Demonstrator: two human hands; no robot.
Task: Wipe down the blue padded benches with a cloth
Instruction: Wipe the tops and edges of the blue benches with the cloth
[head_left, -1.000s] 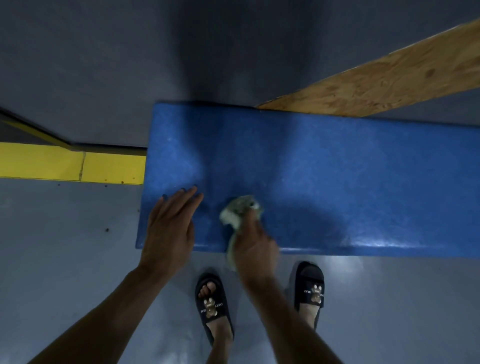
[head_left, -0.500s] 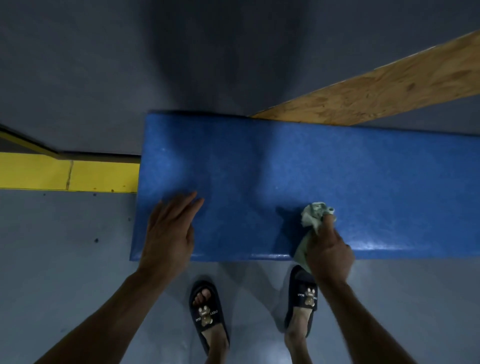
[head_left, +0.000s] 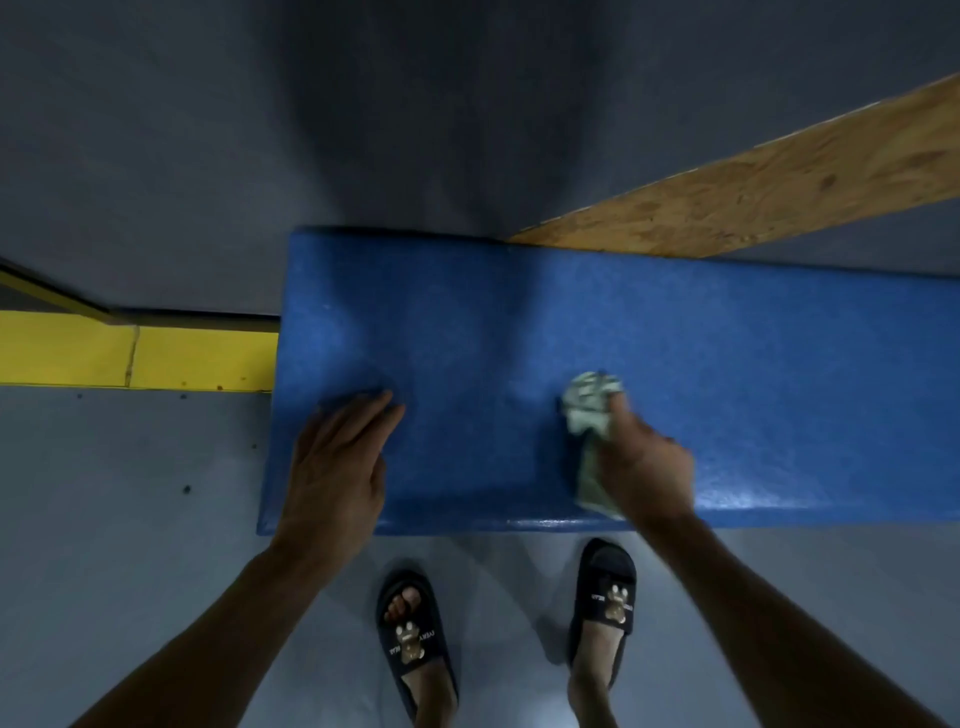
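A blue padded bench (head_left: 727, 353) runs from the centre to the right edge of the view, with its left end in front of me. My right hand (head_left: 647, 467) presses a crumpled pale green cloth (head_left: 589, 405) onto the bench top near the front edge. Part of the cloth trails back under my palm. Flat on the bench's near left corner lies my left hand (head_left: 337, 467), palm down, fingers together, holding nothing.
A bare plywood board (head_left: 753, 197) slants up to the right behind the bench. A yellow painted strip (head_left: 140, 358) runs along the floor to the left. My two feet in dark slippers (head_left: 415, 639) stand on the grey floor just before the bench.
My right hand with the cloth has swept rightward along the front of the bench, then moved a little farther onto the top. My left hand has stayed put.
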